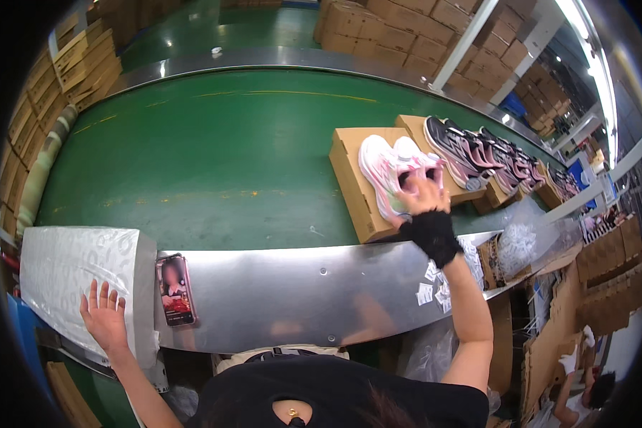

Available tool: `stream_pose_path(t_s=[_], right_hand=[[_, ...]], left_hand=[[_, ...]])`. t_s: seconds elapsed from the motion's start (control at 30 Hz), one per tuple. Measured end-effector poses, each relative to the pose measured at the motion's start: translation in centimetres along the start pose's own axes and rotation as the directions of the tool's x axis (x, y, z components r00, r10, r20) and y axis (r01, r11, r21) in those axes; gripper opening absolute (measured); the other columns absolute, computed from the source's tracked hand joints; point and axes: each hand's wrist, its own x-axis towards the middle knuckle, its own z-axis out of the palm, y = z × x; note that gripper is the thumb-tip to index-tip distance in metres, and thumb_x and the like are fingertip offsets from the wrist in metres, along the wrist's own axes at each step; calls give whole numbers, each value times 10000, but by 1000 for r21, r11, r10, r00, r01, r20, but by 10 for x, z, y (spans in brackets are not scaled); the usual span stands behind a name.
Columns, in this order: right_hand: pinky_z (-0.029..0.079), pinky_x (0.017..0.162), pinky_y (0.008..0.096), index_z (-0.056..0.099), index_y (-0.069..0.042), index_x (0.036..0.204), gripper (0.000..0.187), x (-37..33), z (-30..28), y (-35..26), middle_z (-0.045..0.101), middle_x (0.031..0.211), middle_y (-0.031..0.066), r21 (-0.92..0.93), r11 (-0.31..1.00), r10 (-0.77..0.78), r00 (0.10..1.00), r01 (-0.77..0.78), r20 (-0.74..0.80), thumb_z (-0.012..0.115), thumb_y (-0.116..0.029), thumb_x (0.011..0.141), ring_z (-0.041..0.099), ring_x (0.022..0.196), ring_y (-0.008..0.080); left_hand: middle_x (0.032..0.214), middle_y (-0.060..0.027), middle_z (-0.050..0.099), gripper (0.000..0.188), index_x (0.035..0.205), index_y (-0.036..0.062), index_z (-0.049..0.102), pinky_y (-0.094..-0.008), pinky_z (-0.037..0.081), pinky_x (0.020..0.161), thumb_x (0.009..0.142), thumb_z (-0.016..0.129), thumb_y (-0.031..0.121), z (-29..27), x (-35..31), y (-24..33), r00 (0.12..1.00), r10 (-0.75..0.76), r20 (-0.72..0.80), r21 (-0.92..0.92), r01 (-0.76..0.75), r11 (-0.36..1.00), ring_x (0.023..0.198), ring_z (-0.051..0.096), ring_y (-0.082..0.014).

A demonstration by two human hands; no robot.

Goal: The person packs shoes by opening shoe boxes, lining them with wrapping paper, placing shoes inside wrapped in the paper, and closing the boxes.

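Observation:
My right hand (426, 197), with a black covering around the wrist, is at the heel end of a pair of white and pink sneakers (382, 165). Its fingers curl over the heel collars, and part of the grip is hidden behind the hand. The sneakers lie on a brown cardboard shoebox (351, 178) on the green conveyor belt. On the left, my left hand (105, 317) holds nothing, its fingers stretched apart over a stack of white patterned wrapping paper (78, 260). Beside the stack, a phone (175, 291) with a lit screen lies on the metal ledge.
More boxes carrying black and pink sneakers (458, 151) line the belt (214, 164) to the right. Small white labels (425, 293) lie on the metal ledge (264, 285), near a clear bag of white material (518, 246). Stacked cartons (385, 32) stand beyond; another person (585, 399) is at lower right.

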Motion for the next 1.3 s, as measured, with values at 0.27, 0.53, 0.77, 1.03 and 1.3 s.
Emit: stream_pose_path(t_s=[0.27,0.53,0.77,1.03,1.3], right_hand=[[331,886,383,629,-145,953,571,29,16,46,623,896,132,-69,965,263,899,-255,351,610,-596,603,573,908,229],[455,630,331,614,-41,788,468,53,-73,-37,613,704,113,507,821,48,915,-264,400,657,-485,646,598,702,247],[404,578,375,528,-68,659,440,-5,-31,-117,531,632,77,429,715,-569,816,552,-102,673,-477,588,522,576,234],[404,746,378,593,-108,739,260,-24,39,-111,570,915,68,788,600,-658,645,137,389,654,-353,676,525,883,253],[219,879,676,330,-127,1290,753,-41,125,-5,332,1297,220,-22,996,91,993,-90,79,665,-184,619,295,1220,394]], left_hand=[[971,-48,500,481,1194,76,432,-325,406,730,835,454,395,2,7,-28,980,-121,158,119,103,988,835,478,-176],[885,-82,552,359,1153,9,455,-271,438,684,853,466,206,74,-15,-59,939,-137,316,369,11,929,777,528,-168],[1067,-117,543,314,1102,-16,501,-271,400,831,824,516,129,171,-39,-106,691,38,722,476,-535,698,969,511,-172],[918,-203,602,433,932,-20,598,-362,439,785,790,579,389,179,-44,-201,403,-481,779,579,-756,305,885,581,-304],[987,-222,526,493,1030,2,533,-367,441,741,795,556,435,206,-45,-218,287,-428,857,450,-823,348,855,554,-312]])
